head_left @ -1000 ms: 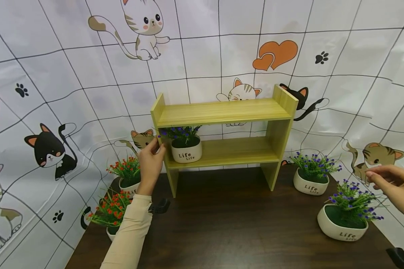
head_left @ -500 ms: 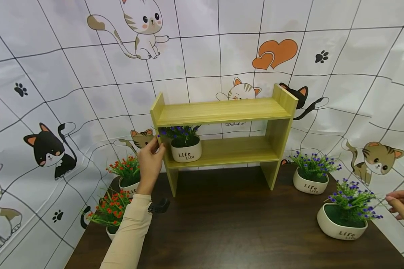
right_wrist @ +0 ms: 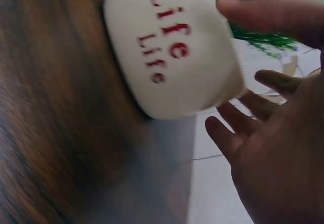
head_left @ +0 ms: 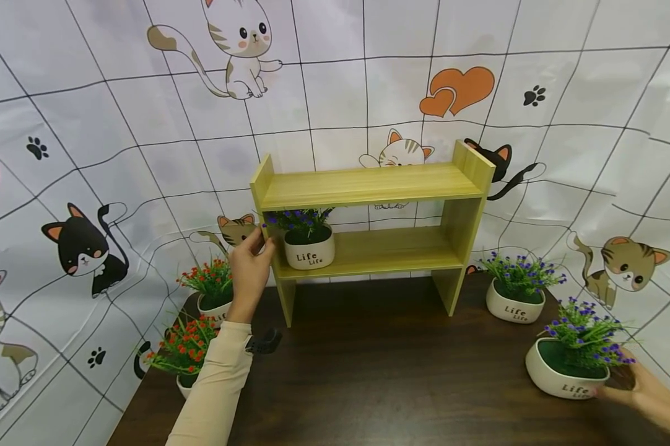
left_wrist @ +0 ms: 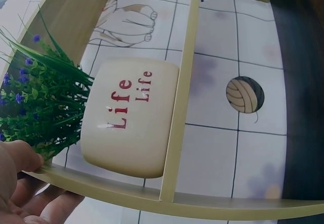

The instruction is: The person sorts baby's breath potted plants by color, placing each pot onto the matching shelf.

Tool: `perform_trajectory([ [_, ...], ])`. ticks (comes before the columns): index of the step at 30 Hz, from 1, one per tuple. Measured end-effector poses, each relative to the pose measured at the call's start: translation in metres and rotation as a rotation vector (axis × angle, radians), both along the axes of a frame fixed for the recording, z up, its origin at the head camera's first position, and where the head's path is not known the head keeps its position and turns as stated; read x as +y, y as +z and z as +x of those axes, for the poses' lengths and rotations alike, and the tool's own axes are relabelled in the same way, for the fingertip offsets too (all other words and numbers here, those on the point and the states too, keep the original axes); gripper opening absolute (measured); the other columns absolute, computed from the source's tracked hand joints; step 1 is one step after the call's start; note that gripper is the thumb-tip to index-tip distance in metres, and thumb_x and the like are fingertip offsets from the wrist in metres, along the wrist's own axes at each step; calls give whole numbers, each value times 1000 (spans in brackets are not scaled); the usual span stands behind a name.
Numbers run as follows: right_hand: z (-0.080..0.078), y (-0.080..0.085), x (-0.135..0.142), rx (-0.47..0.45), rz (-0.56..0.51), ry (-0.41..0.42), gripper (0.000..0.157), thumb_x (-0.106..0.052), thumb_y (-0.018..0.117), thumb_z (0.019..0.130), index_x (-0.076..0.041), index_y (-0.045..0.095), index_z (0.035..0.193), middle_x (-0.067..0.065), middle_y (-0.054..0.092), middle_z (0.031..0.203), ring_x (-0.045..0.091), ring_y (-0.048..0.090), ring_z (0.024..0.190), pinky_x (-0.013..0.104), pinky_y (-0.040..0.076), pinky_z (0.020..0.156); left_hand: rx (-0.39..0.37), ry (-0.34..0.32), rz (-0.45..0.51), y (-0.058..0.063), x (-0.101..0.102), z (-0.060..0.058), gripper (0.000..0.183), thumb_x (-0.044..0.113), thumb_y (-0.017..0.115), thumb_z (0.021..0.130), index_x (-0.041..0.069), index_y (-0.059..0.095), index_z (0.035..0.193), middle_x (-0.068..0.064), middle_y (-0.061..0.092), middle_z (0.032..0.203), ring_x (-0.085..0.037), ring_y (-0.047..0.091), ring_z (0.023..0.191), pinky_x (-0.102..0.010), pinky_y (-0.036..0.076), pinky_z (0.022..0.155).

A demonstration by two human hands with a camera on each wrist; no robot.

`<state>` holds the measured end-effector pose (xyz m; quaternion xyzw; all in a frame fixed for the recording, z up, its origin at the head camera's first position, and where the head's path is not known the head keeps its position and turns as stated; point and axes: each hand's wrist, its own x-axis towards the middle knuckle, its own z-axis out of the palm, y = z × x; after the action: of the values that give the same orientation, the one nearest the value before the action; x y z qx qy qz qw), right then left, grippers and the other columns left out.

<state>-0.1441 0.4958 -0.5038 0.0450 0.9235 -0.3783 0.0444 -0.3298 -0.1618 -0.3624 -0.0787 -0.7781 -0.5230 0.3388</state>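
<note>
My left hand (head_left: pixel 249 267) grips the left side panel of a small two-tier wooden shelf (head_left: pixel 376 184), with the thumb at the front and fingers outside in the left wrist view. Beside it on the lower tier stands a white flowerpot (left_wrist: pixel 132 118) with purple flowers, lettered "Life". At the right, my right hand (head_left: pixel 638 387) is at the side of the front purple-flowered pot (head_left: pixel 560 379). In the right wrist view its thumb and fingers are spread around the end of that pot (right_wrist: pixel 174 57); whether they press on it I cannot tell.
Behind the front right pot stands another purple-flowered pot (head_left: pixel 514 303). Two red-flowered pots, a rear one (head_left: pixel 212 291) and a front one (head_left: pixel 187 353), stand left, partly behind my left arm. The dark wooden table (head_left: pixel 379 371) meets a cat-printed wall covering (head_left: pixel 335 93).
My right hand moved right, away from above the purple flowers, then came down to the side of the front right pot. The left hand stays on the shelf panel.
</note>
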Motion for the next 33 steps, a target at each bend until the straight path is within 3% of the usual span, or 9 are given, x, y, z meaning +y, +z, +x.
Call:
perform_trajectory([
  [4,-4,-20,0,77,-9,17,100,-24,73,101,24,6,158,57,22,153,44,46,145,5,34,106,-2,3,3,0,2,0,40,2,67,101,1,68,141,-26,72,130,-37,73,120,-48,60,97],
  [6,-6,-25,-1,80,-44,10,103,-25,73,100,21,4,160,55,19,156,43,38,150,6,16,118,-3,7,0,-1,1,-1,39,2,67,101,1,68,141,-25,72,130,-37,73,120,-46,60,96],
  [8,-6,-26,-3,42,-46,-8,111,-30,73,101,21,-6,159,58,9,156,70,10,147,29,2,133,-1,4,-2,-2,1,-1,39,2,67,101,0,68,140,-25,72,129,-37,73,120,-45,60,96],
  [10,-7,-26,-5,4,-30,-24,116,-35,72,101,22,-11,158,59,7,155,74,12,144,49,9,135,5,1,-2,-1,1,-1,40,1,67,101,-1,68,140,-26,72,130,-37,73,120,-45,59,96],
  [13,-8,-28,-7,50,10,-33,112,-33,77,98,21,1,160,50,28,158,27,53,141,21,28,126,19,4,-3,-1,1,-1,39,1,67,101,-2,68,140,-26,72,129,-37,73,119,-46,60,96],
  [17,-10,-35,-10,207,-28,-24,89,-17,84,92,15,28,154,3,67,128,-25,41,103,-3,29,85,17,12,-12,-1,0,-1,39,2,67,101,-1,69,139,-25,72,130,-37,73,120,-47,60,96],
  [21,-11,-41,-11,248,-75,-7,65,-8,84,90,10,45,138,-35,63,103,-14,58,94,1,38,79,0,13,-14,-1,0,0,39,3,67,101,0,68,141,-24,72,132,-36,73,121,-48,60,96],
  [27,-12,-47,-11,203,-162,-40,49,-9,82,93,-24,52,129,-28,72,99,-8,66,91,4,45,78,11,10,-12,-1,1,1,39,2,67,101,1,69,140,-25,73,129,-37,73,119,-49,61,96],
  [33,-17,-42,-13,74,-165,-106,79,-24,81,96,9,33,151,-17,70,107,-11,61,91,8,48,76,26,14,-17,0,0,0,39,1,68,100,0,70,139,-26,74,125,-39,74,117,-50,61,95],
])
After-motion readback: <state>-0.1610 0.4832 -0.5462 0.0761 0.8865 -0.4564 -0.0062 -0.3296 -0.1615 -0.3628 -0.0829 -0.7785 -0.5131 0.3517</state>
